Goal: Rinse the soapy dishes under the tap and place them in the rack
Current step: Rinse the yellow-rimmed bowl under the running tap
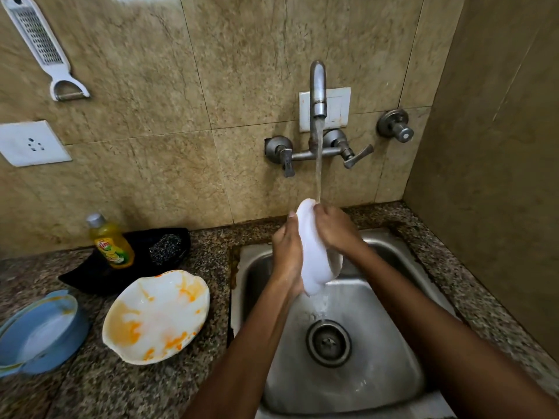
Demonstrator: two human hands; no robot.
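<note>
A white dish (314, 252) stands on edge under the running tap (318, 92), above the steel sink (378, 343). My left hand (287, 252) grips its left side and my right hand (335, 228) grips its right side, thumb near the top rim. Water streams onto the dish's top and runs off its lower end toward the drain (328, 343). On the counter to the left lies a white bowl (157, 316) smeared with orange residue and foam, and beside it a blue dish (39, 334) with suds.
A yellow dish-soap bottle (110, 243) and a steel scrubber (166, 247) sit on a black tray (90, 276) at the back of the granite counter (121, 388). A grater (39, 46) hangs on the tiled wall. A side wall closes in on the right.
</note>
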